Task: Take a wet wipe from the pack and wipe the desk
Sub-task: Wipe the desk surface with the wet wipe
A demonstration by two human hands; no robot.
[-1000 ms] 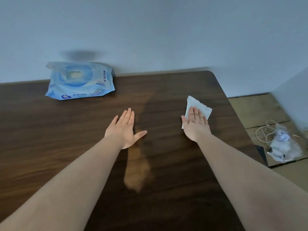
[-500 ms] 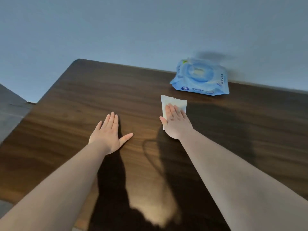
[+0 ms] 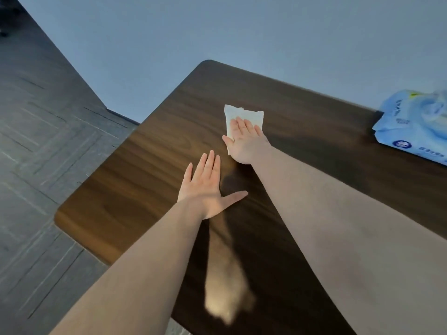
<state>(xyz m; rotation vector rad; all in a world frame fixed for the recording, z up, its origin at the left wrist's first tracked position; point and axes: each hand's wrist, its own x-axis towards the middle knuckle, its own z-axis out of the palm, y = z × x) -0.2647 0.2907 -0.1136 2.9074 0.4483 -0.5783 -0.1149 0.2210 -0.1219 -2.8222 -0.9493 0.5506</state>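
We press our right hand (image 3: 244, 141) flat, fingers released, on the wet wipe (image 3: 242, 114) at 12 o'clock on the table (image 3: 145, 170) | left hand (image 3: 205, 187) flat, fingers spread, empty | pack (image 3: 416, 126) at 3 o'clock, well apart.

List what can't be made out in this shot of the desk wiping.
- Wet wipe pack, head view: cut off by the right edge; its print is too small and blurred to read.
- White wipe: its near part is hidden under the right hand.
- Desk: the near right part is covered by the right forearm; the bottom edge cuts it off.
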